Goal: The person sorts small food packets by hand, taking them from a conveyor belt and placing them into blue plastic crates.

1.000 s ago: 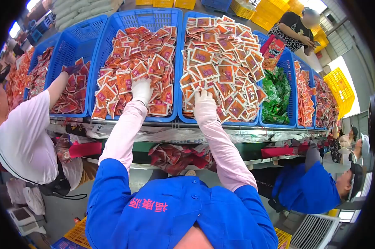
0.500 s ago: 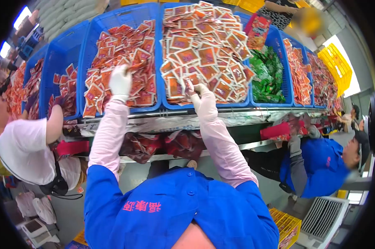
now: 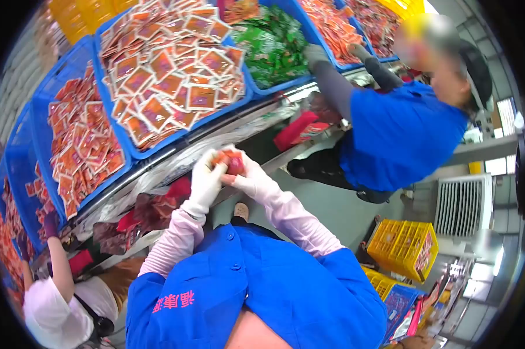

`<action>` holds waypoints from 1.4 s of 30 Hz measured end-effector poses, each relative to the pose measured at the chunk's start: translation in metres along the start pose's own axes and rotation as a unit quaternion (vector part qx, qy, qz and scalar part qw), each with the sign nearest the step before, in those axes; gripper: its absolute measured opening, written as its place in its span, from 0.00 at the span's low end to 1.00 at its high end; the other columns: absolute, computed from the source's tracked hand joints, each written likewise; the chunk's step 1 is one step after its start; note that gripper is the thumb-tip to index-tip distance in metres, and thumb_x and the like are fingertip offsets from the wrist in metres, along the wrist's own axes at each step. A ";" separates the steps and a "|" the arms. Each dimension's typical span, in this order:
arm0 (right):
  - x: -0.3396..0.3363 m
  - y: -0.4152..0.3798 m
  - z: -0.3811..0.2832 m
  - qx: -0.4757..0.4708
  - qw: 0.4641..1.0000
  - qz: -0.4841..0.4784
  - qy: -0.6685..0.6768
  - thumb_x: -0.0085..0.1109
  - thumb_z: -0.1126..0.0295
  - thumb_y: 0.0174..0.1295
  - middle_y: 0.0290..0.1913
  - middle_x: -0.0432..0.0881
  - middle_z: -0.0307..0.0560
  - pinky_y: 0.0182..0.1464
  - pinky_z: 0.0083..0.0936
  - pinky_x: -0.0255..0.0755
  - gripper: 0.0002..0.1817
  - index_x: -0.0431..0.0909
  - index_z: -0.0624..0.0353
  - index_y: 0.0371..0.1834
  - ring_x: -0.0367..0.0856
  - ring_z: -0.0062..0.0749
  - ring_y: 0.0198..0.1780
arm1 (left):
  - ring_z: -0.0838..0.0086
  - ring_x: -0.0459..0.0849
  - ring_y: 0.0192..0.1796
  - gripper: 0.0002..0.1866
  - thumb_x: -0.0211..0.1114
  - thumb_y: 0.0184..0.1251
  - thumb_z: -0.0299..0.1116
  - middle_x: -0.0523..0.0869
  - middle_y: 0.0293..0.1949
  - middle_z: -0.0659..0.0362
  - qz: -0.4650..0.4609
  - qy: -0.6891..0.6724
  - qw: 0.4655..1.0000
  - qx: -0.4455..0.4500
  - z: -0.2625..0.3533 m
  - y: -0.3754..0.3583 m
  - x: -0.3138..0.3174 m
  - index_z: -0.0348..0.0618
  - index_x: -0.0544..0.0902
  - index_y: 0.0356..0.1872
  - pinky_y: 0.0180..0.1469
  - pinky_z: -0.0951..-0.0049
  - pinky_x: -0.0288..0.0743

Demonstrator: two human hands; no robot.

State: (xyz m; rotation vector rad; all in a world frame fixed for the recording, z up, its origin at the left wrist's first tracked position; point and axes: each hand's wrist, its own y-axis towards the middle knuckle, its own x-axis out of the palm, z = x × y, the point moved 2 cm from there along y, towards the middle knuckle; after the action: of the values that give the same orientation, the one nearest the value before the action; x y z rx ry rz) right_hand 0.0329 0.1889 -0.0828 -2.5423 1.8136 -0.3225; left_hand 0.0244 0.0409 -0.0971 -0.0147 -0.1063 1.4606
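Both of my hands are gloved and close together over the front rail of the bins. My left hand (image 3: 206, 183) is closed on small orange-red sachets (image 3: 231, 161). From the other side, my right hand (image 3: 255, 179) grips the same sachets. How many there are is hidden by the fingers. Beyond my hands stands a blue bin (image 3: 152, 152) heaped with white-edged orange sachets (image 3: 168, 78). To its left, another blue bin (image 3: 37, 119) holds redder sachets (image 3: 88, 139). Dark red bags (image 3: 149, 212) hang below the rail, left of my hands.
Green packets (image 3: 274, 46) fill a bin farther right. A co-worker in a blue shirt (image 3: 396, 139) reaches into the bins there. Another person in a white shirt (image 3: 59, 308) works at the lower left. Yellow crates (image 3: 399, 247) stand on the floor at right.
My hands have left the two sachet bins and come together nearer my body, with sachets between them. The view has turned right. The blue-shirted co-worker's hands now reach to the bins.
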 end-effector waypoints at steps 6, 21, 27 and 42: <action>-0.112 -0.107 0.034 0.076 0.971 0.224 -0.026 0.66 0.72 0.66 0.48 0.85 0.41 0.55 0.24 0.76 0.17 0.79 0.60 0.57 0.81 0.21 0.48 | 0.60 0.83 0.49 0.12 0.69 0.63 0.31 0.84 0.45 0.53 -0.183 0.278 0.934 0.129 0.015 0.000 0.070 0.41 0.82 0.46 0.53 0.64 0.77; -0.112 0.049 -0.043 0.232 0.698 -0.102 -0.669 0.58 0.64 0.62 0.45 0.87 0.59 0.53 0.42 0.79 0.14 0.87 0.58 0.43 0.86 0.54 0.49 | 0.66 0.85 0.35 0.05 0.62 0.52 0.33 0.84 0.25 0.59 -0.175 0.547 0.691 0.440 0.010 0.045 0.095 0.49 0.83 0.20 0.65 0.58 0.71; -0.006 0.087 -0.025 0.193 0.658 -0.230 -0.691 0.57 0.63 0.62 0.43 0.87 0.58 0.52 0.43 0.79 0.14 0.88 0.57 0.41 0.86 0.53 0.48 | 0.70 0.84 0.37 0.03 0.61 0.51 0.31 0.81 0.25 0.63 -0.168 0.571 0.709 0.379 -0.001 -0.030 0.029 0.48 0.83 0.24 0.73 0.56 0.66; 0.157 0.222 -0.025 -0.114 0.733 0.054 -0.668 0.67 0.58 0.64 0.43 0.86 0.56 0.50 0.42 0.79 0.17 0.81 0.57 0.48 0.86 0.51 0.46 | 0.57 0.85 0.52 0.16 0.67 0.63 0.44 0.87 0.47 0.54 0.318 0.679 0.661 -0.010 0.010 0.063 -0.380 0.48 0.86 0.47 0.54 0.53 0.75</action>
State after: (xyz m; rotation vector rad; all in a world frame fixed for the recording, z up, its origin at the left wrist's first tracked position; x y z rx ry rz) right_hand -0.1296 -0.0292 -0.0594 -1.6759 1.2692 1.4118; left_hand -0.0793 -0.3294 -0.1164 -1.2670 1.2356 1.7727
